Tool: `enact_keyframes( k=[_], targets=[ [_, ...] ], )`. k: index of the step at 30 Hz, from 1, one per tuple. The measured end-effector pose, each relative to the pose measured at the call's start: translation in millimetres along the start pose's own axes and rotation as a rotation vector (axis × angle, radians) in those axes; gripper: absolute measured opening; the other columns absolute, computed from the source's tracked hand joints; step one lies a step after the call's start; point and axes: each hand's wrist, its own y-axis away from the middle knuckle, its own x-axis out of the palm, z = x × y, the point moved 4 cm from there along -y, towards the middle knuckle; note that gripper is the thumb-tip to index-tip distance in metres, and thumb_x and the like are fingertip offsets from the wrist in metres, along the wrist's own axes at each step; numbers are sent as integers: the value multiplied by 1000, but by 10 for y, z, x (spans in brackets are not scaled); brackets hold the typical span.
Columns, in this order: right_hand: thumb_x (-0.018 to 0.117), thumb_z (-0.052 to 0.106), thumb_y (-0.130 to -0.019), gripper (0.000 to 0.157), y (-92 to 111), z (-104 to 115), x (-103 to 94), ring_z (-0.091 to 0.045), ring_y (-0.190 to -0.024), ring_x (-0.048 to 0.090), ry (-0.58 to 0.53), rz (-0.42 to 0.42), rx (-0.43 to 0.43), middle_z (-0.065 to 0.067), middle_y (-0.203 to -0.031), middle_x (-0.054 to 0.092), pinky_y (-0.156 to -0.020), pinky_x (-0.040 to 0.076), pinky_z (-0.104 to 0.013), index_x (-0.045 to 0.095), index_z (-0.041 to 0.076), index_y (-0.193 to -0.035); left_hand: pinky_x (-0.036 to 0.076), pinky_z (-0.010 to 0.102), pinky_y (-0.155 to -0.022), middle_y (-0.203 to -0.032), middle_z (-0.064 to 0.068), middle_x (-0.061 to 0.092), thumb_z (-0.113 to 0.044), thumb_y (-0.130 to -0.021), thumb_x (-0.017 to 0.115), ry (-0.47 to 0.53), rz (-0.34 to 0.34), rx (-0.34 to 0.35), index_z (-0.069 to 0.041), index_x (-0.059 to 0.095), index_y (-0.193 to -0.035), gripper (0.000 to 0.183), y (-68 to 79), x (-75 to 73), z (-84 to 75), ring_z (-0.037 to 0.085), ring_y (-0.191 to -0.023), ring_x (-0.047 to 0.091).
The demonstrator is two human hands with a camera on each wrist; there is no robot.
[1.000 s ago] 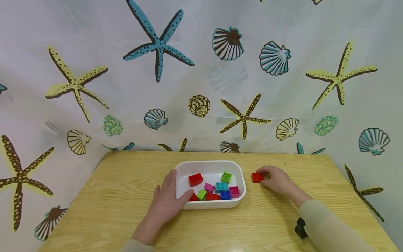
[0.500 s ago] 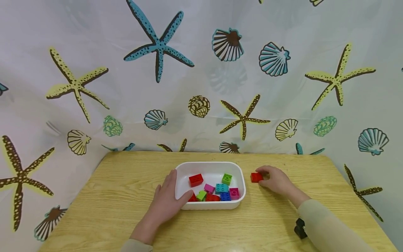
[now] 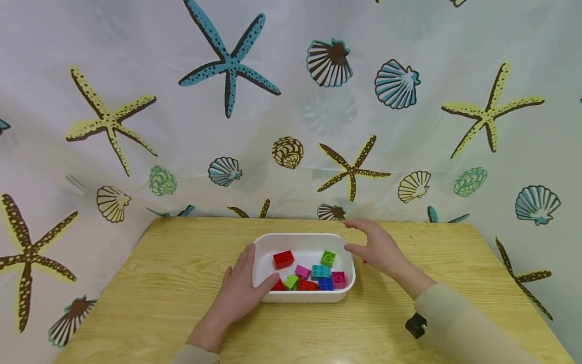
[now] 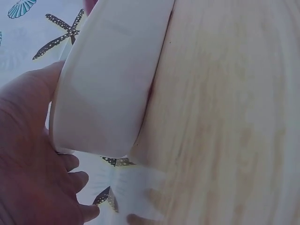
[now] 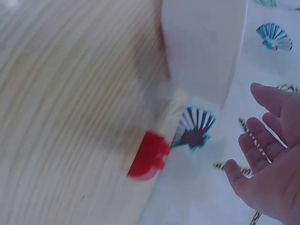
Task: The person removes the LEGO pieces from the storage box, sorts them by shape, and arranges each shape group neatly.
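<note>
A white plastic bin holds several toy building bricks in red, green, pink, teal and blue. My left hand grips its left end, thumb over the front rim and fingers along the outer side; in the left wrist view the bin wall stands beside the thumb. My right hand hovers by the bin's right rim, thumb and fingers spread with nothing between them. A red brick lies on the table to the right of the bin, mostly hidden behind the right hand in the head view.
The wooden table carries the bin and the loose brick. A curtain printed with starfish and shells hangs behind and at both sides. A small black device shows at the right sleeve.
My right hand has let go of the red brick on the table and moved left and up toward the bin's right rim, its fingers spreading. The left hand and bin stay put.
</note>
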Motion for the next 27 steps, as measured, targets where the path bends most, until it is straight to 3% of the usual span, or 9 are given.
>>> enact_keyframes(
  k=[10,19,27],
  targets=[
    [86,18,-99,58,-181,477,338,-36,-147,56,24,100,-54,-9,-155,65,-120,45,-58,67,14,-154,7,75,-128,-184,20,12,-67,-100,70,0,30,-2,-4,6,-177,118,2,-11,45,45,-168,13],
    [85,20,-101,56,-320,660,658,-33,-136,65,32,210,-111,-7,-149,69,-114,52,-54,66,16,-154,10,78,-126,-182,23,17,-72,-99,67,-7,38,21,-1,8,-176,121,26,-20,64,48,-166,18],
    [84,19,-102,54,-418,742,899,-28,-144,60,40,267,-166,-4,-154,67,-120,47,-50,68,17,-153,9,79,-126,-181,25,19,-74,-99,66,-16,22,31,1,10,-176,120,26,-6,76,49,-166,18]
  ],
)
